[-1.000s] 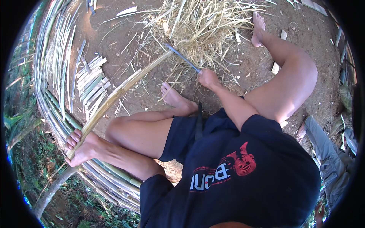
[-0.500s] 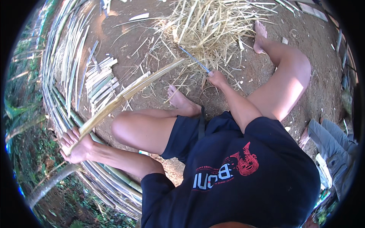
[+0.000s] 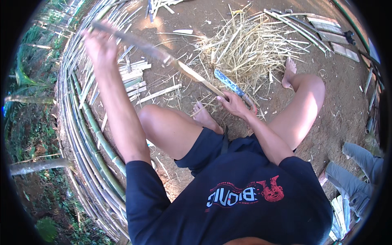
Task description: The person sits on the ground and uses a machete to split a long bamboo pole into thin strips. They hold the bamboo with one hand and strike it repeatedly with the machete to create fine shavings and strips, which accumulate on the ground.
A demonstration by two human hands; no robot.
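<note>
A long split bamboo strip [image 3: 163, 56] slants across in front of me, from far left down to the middle. My left hand [image 3: 102, 45], raised and smeared by motion, is closed around its far end. At the near end, my right hand [image 3: 233, 104] grips the strip with fingers and thumb. Beside that hand a knife with a blue-marked blade [image 3: 229, 83] lies among the shavings on the ground. Its handle [image 3: 249, 101] is partly behind my right hand and wrist.
A heap of bamboo shavings [image 3: 253, 47] lies ahead. Cut bamboo slats [image 3: 136, 81] are on the ground at left, with long poles [image 3: 96, 126] curving along the edge. Flat pieces [image 3: 326, 30] lie far right. Another person's trousered leg [image 3: 347, 181] is at lower right.
My left hand has swung up and away, lifting its end of the strip. My right hand has let go of the knife, now on the ground, and has taken the strip's near end.
</note>
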